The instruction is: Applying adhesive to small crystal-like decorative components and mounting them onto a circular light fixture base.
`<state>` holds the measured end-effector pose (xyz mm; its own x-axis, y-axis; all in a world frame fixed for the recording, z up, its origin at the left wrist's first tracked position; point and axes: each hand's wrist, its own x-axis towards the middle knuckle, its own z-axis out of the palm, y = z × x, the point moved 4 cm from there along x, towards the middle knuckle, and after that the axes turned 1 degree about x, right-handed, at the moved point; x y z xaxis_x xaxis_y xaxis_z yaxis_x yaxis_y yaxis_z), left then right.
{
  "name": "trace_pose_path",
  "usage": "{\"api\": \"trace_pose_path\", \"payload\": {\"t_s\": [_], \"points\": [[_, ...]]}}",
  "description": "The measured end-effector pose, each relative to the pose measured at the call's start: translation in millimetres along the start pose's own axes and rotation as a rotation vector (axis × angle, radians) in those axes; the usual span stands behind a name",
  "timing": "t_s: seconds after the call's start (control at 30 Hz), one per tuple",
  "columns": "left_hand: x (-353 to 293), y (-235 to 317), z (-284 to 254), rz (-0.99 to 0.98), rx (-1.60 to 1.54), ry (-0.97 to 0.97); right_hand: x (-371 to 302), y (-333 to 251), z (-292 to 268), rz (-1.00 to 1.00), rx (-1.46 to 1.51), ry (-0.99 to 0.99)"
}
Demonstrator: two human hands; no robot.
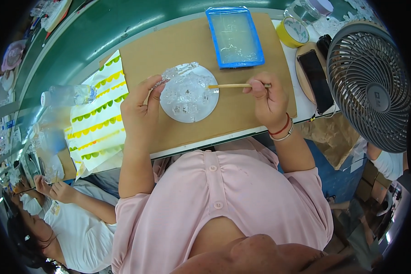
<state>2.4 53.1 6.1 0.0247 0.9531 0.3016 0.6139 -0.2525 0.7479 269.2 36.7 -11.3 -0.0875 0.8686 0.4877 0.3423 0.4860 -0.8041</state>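
A round white dish (208,108) lies on a brown cardboard sheet, with several small clear, glittering pieces (182,98) in it. At its left edge my left hand (144,98) is closed, thumb and fingers pinching a small clear piece (160,84). A longer clear piece (180,70) lies across the far left rim; whether it joins the pinched one I cannot tell. To the right of the dish, my right hand (269,98) grips a thin wooden stick (233,86) lying nearly level. Its yellowish tip is over the pieces, and I cannot tell whether it touches them.
A blue-rimmed tray (235,36) stands at the far edge of the cardboard (169,43). Yellow tape (291,33), a phone (316,80) and a grey fan (372,86) are right. Patterned paper (98,116) and a clear bottle (68,96) are left, near a co-worker's hands (57,189).
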Motion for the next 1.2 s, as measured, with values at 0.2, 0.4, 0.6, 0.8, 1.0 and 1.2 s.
{"api": "trace_pose_path", "payload": {"t_s": [0.2, 0.4, 0.6, 0.8, 1.0, 1.2], "points": [[-1, -3, 2, -0.048, -0.024, -0.034, 6, -2, -7, 0.022, -0.069, 0.024], [-1, -5, 3, -0.033, -0.048, 0.011, 15, -3, -1, -0.12, -0.086, 0.025], [-1, -4, 4, -0.032, -0.071, 0.025, 9, -10, -4, -0.194, -0.128, -0.023], [-1, -6, 4, -0.032, -0.055, 0.04, 9, -9, -3, -0.205, -0.158, -0.005], [-1, -6, 3, -0.06, -0.056, 0.043, -9, -22, -8, -0.173, -0.147, -0.041], [-3, -6, 2, -0.002, -0.01, 0.069, -10, -25, -4, -0.262, -0.172, -0.021]]}}
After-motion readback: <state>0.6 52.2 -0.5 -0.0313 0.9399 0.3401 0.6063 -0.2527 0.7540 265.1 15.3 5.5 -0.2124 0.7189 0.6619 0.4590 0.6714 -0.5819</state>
